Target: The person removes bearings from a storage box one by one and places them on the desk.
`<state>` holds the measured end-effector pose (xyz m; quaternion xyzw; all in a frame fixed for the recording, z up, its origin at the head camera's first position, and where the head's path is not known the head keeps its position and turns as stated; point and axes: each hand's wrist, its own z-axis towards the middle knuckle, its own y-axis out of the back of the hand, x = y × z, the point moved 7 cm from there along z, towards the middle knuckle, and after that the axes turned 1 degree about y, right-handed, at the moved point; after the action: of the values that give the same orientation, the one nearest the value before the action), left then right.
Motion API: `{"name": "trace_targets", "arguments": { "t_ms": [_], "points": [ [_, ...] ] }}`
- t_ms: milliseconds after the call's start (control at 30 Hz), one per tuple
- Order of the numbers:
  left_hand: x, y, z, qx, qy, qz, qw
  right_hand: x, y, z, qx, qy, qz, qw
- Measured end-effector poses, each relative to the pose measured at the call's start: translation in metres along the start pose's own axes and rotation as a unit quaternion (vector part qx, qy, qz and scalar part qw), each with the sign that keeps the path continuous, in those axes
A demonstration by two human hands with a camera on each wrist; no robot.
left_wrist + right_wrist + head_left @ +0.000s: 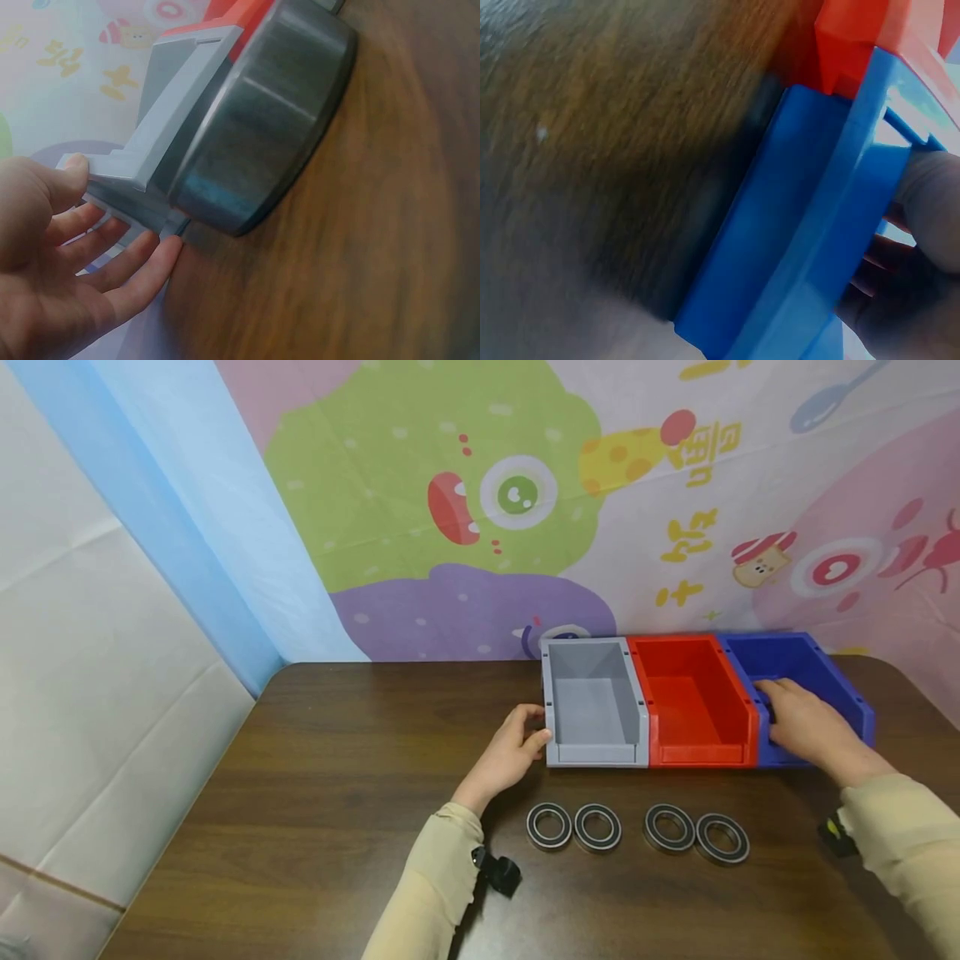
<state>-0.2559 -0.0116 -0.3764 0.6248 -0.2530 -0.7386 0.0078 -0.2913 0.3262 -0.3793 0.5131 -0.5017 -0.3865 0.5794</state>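
Note:
Grey (pixel 596 753), red (pixel 701 756) and blue (pixel 862 727) plastic storage bins stand side by side against the wall. My left hand (pixel 510 752) touches the grey bin's left side. In the left wrist view its thumb lies at the bin's edge and its fingers (pixel 135 259) stretch along the side below. My right hand (pixel 806 727) reaches into the blue bin, fingertips at the wall beside the red bin. In the right wrist view the blue bin's front (pixel 780 225) hides part of the fingers, so their grip is unclear.
Several ring-shaped bearings lie in front of the bins: a left pair (pixel 550 845) and a right pair (pixel 670 847). One bearing (pixel 262 127) looms large in the left wrist view. A printed cloth (pixel 465 410) hangs behind the brown wooden table (pixel 315 827).

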Motion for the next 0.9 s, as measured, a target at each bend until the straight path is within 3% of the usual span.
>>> {"name": "trace_targets", "arguments": {
  "t_ms": [500,900],
  "points": [
    [-0.001,0.000,-0.001,0.000,0.002,-0.003,1.0000,-0.005,-0.010,0.003,0.024,-0.009,-0.009,0.9996],
    [-0.001,0.000,-0.001,0.001,0.002,-0.005,1.0000,-0.001,-0.011,0.005,0.023,0.006,-0.013,0.9996]
  ]
}}
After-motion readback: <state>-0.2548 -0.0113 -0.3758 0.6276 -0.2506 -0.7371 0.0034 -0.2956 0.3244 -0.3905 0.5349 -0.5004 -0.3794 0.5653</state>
